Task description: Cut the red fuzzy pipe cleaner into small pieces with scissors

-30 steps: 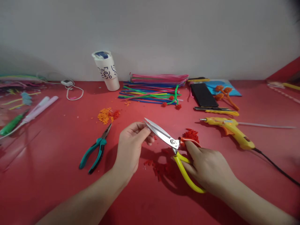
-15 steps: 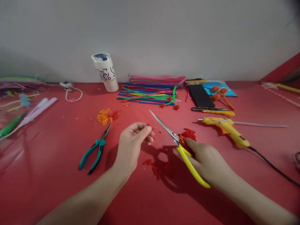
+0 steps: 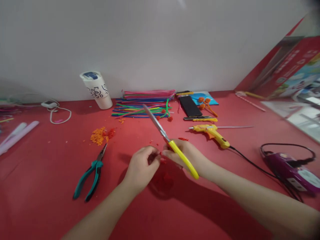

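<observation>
My right hand (image 3: 186,156) grips the yellow-handled scissors (image 3: 172,145), blades closed and pointing up and away to the left. My left hand (image 3: 142,168) is curled in a pinch just left of the right hand, fingertips close to it, holding something small and red that I cannot make out. Red clippings (image 3: 165,180) lie on the red table (image 3: 50,213) below both hands. Teal-handled pliers (image 3: 91,171) lie to the left of my left hand.
A yellow glue gun (image 3: 212,133) with a black cord lies right of the hands. Behind are coloured pipe cleaners (image 3: 142,106), a white cup (image 3: 96,89), a black phone (image 3: 189,106) and orange scraps (image 3: 98,135). A purple device (image 3: 290,168) sits at right, a red box (image 3: 287,66) beyond.
The view has swung right and up, revealing the purple device and box. My right hand brought the scissors in beside my left hand, and the blades have closed and tilted up.
</observation>
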Available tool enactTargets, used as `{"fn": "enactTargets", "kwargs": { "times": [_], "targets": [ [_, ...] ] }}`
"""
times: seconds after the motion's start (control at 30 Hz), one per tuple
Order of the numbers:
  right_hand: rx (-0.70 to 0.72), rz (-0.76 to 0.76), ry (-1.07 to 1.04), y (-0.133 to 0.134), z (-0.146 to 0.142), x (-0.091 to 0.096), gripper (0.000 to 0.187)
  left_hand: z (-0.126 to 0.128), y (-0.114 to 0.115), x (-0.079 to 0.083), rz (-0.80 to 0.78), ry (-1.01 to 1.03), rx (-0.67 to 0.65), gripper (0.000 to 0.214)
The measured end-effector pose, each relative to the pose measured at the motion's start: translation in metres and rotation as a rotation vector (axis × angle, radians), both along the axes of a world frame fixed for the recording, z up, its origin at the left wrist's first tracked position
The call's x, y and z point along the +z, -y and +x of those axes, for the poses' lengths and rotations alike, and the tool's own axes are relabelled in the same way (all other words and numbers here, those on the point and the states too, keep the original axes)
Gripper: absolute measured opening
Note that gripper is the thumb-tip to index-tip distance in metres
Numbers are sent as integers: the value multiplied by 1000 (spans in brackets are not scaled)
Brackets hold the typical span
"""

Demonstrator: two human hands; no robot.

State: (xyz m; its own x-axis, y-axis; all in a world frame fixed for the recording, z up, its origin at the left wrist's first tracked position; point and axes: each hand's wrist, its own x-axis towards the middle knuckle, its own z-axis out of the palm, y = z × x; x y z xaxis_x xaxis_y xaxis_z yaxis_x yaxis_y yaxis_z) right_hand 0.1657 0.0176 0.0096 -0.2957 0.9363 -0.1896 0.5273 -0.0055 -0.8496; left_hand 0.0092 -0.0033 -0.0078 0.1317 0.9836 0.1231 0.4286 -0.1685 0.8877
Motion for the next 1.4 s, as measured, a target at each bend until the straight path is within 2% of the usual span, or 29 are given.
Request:
{"fn": "enactTargets", "kwargs": {
  "times": [0.1, 0.2, 0.3, 0.37, 0.47, 0.53, 0.6, 0.7, 0.77, 0.87, 0.97, 1.0, 1.07, 1.17, 1.3, 1.4],
  "targets": [
    [-17, 28, -6, 1, -5, -1, 11, 2, 3, 0, 31, -41, -21, 9],
    [-23, 1, -37, 3, -9, 1, 8, 1, 2, 3, -11, 54, -13, 8],
    [-11, -38, -78, 4, -9, 7, 10, -1, -1, 6, -158, 279, -19, 16],
    [10, -49, -98, 4, -9, 10, 13, -2, -3, 6, -287, 425, -64, 24],
    [39, -46, -110, 6, -10, 10, 15, -1, -4, 5, -484, 580, -159, 25],
    [35, -31, -108, 6, -9, 9, 15, 0, -3, 2, -555, 643, -193, 19],
    [-7, 0, -95, 5, -3, 9, 15, 0, -4, 0, -550, 646, -190, 15],
    [-120, 55, -28, -4, 15, 14, 13, -4, -8, 0, -406, 431, -85, 19],
    [-185, 71, 61, -14, 32, 18, 10, -10, -13, -1, -199, 162, 19, 28],
    [-208, 77, 199, -25, 54, 15, 8, -17, -21, -5, 111, -146, 49, 31],
    [-188, 120, 300, -30, 63, 3, 16, -20, -26, -14, 180, -221, 91, 3],
    [-181, 135, 321, -30, 64, -1, 18, -20, -26, -16, 172, -231, 94, 10],
    [-179, 168, 349, -31, 65, -8, 21, -20, -26, -19, 154, -252, 67, 13],
    [-204, 216, 354, -31, 64, -13, 18, -20, -24, -18, 162, -290, -52, 7],
    [-193, 243, 299, -22, 54, -13, 15, -14, -16, -16, 244, -409, -269, 13],
    [-151, 246, 255, -11, 45, -13, 17, -6, -12, -19, 292, -538, -339, 16]
  ]
}}
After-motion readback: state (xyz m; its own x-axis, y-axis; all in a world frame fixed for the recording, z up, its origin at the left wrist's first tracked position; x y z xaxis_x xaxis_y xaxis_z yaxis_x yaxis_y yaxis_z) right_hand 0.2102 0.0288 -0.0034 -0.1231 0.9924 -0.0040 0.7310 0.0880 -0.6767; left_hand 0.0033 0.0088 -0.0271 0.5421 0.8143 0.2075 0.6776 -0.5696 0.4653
